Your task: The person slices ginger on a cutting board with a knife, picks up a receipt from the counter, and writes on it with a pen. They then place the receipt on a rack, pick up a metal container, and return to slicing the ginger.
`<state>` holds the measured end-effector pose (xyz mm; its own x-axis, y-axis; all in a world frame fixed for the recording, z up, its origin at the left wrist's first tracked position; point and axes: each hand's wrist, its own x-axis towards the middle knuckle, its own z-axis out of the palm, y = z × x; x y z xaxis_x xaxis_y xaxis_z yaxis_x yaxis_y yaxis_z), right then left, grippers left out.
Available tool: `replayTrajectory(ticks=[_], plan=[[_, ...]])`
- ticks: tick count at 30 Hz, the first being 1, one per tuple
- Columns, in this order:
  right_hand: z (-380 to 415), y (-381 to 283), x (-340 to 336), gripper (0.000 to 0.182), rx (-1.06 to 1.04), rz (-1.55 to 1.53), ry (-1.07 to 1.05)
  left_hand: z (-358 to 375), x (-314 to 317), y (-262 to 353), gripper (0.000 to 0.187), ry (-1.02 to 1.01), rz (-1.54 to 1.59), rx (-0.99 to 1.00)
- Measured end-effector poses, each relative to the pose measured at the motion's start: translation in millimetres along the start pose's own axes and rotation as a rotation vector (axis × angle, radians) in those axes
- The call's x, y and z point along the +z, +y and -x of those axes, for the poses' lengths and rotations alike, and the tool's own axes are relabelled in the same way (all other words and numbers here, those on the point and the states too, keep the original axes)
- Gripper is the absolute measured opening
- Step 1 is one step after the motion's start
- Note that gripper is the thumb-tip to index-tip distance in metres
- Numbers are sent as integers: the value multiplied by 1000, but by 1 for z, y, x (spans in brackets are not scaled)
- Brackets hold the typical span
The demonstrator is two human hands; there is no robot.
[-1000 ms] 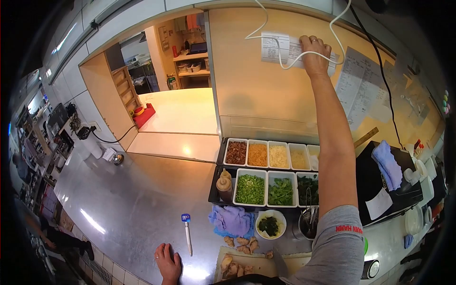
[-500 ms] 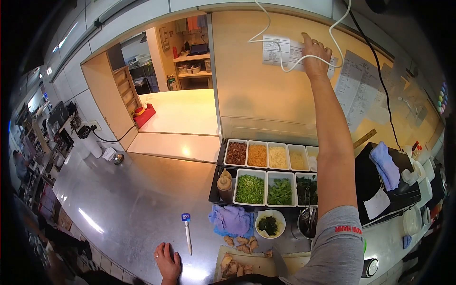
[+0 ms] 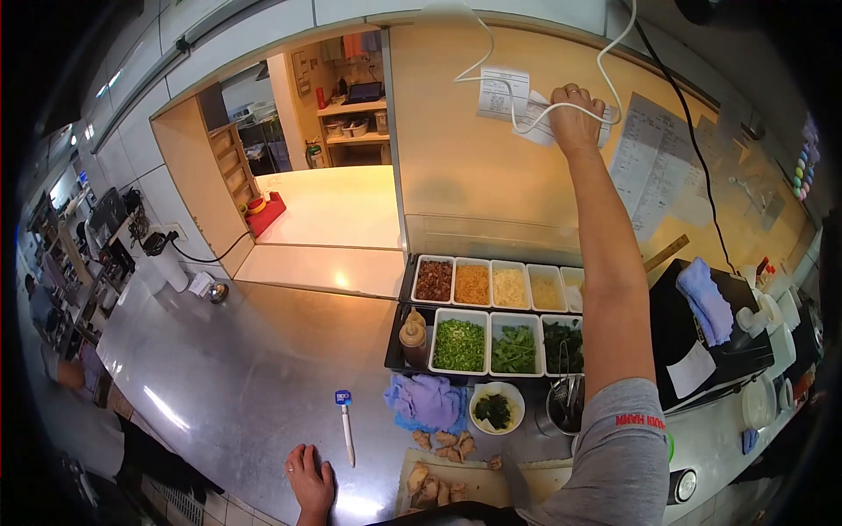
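Stainless steel makes up the counter (image 3: 219,368) on which the left hand (image 3: 310,486) rests palm down, its fingers slightly parted and holding nothing. Well to the left of these fingers another person (image 3: 83,430) stands at the edge of the view; ahead and left of them are a white container (image 3: 169,267) and, farther off, a red holder (image 3: 270,213) with a yellow roll. Just right of the left fingertips lies a white pen (image 3: 348,438) with a blue top, near but untouched. Farther right of them come a sauce bottle (image 3: 412,342), a crumpled purple cloth (image 3: 423,401), knobbly pale pieces (image 3: 452,445) partly on a cutting board (image 3: 544,482), and a bowl (image 3: 510,394) with dark greens inside. Beyond these, well below the right hand's fingers, two rows of white tubs hold brown bits, orange crumbs, pale shreds, chopped greens (image 3: 460,344) and leaves (image 3: 515,349). High on the tan board (image 3: 456,158), one printed slip (image 3: 503,92) hangs left of the right hand (image 3: 576,123); a second, tilted slip (image 3: 537,124) lies under its curled fingers, touching them, though whether they pinch it I cannot tell. A white cord (image 3: 601,60) crosses the hand. Right of those fingers are printed sheets (image 3: 647,162); lower right, a black box (image 3: 667,346) bears a lavender towel (image 3: 706,302).
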<state>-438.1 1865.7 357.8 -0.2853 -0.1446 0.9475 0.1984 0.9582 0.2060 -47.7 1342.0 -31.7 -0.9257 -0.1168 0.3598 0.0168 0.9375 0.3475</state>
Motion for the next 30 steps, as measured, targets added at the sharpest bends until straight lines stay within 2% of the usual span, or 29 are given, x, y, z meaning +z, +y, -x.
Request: replayTrajectory(ticks=[4, 7, 9, 12, 14, 16, 17, 18, 19, 20, 21, 22, 23, 24, 26, 27, 30], plan=[[36, -10, -41, 7, -24, -101, -118, -2, -4, -2, 44, 13, 79, -24], [101, -30, -97, 14, 0, -365, -252, -11, 5, -17, 44, 0, 418, -222], [151, -50, -148, 22, 27, -624, -315, -42, -8, 27, 46, 139, 448, 45], [214, -82, -223, 26, 14, -915, -539, -84, -47, 138, 54, 89, 681, 189], [243, -100, -268, 24, 15, -1024, -695, -97, -65, 201, 43, 69, 863, 288], [257, -107, -306, 22, 3, -1232, -696, -97, -50, 212, 30, -341, 1122, 194], [264, -97, -318, 21, 82, -1218, -751, -93, -44, 219, 24, -553, 1230, 133], [271, -87, -328, 20, 159, -1210, -803, -82, -51, 235, 11, -526, 1268, 119], [276, -77, -334, 19, 227, -1208, -851, -75, -47, 235, 11, -519, 1233, 145], [298, -61, -328, 16, 307, -1008, -605, -69, -42, 228, 11, -502, 1199, 168], [302, -33, -332, 13, 493, -864, -658, -63, -41, 222, 11, -477, 1163, 188], [316, -7, -326, 14, 667, -701, -654, -57, -47, 219, 10, -493, 1167, 123], [339, 19, -316, 14, 696, -506, -554, -53, -48, 212, 10, -502, 1158, 107], [364, 48, -305, 18, 661, -423, -480, -51, -48, 203, 10, -502, 1152, 90], [402, 86, -281, 37, 815, -238, -571, -47, -51, 189, 11, -516, 1123, 57], [420, 101, -263, 44, 860, -233, -570, -45, -53, 184, 11, -523, 1127, 52], [443, 134, -215, 58, 1063, -390, -748, -41, -56, 170, 11, -519, 1138, 39]])
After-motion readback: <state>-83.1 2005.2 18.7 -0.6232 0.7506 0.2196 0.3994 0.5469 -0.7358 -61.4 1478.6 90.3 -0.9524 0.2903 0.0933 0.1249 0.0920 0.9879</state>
